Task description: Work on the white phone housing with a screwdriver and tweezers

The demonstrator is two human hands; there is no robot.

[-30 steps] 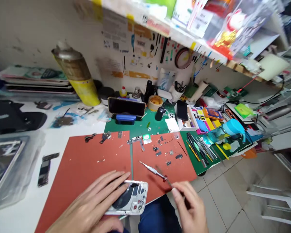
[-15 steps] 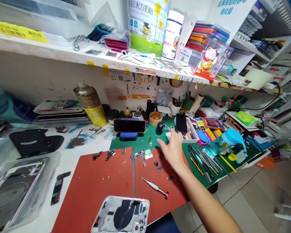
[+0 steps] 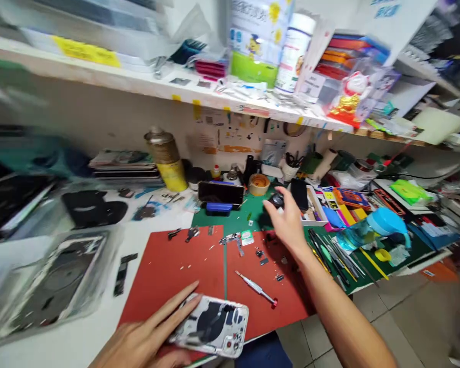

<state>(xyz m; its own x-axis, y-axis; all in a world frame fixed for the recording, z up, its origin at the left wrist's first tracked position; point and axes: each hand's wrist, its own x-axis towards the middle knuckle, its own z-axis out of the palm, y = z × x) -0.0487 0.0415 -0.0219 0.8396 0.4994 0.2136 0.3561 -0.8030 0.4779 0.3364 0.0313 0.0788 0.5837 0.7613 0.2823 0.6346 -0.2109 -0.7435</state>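
My left hand [image 3: 147,332] reaches across the left end of a white phone back housing [image 3: 233,329], fingers over its far side and thumb by the near edge. The housing shows its inner side, with a dark round patch and camera openings. Farther back, my right hand [image 3: 287,220] has thumb and fingers around a small black bottle [image 3: 276,200], partly hidden by the hand. A silver screwdriver [image 3: 256,289] with a red end lies between the hands on the red mat [image 3: 180,255], near small phone parts [image 3: 230,238].
A phone [image 3: 220,194] leans in a blue stand behind the mat. Tweezers and slim tools [image 3: 331,258] lie right of my forearm, beside a blue water bottle [image 3: 371,227]. A plastic tray [image 3: 95,301] with another phone housing sits left. A loaded shelf [image 3: 134,84] overhangs the bench.
My left hand has come into view and onto the phone back housing. My right hand has closed around the small black bottle. The camera has swung left, so the scene sits farther right.
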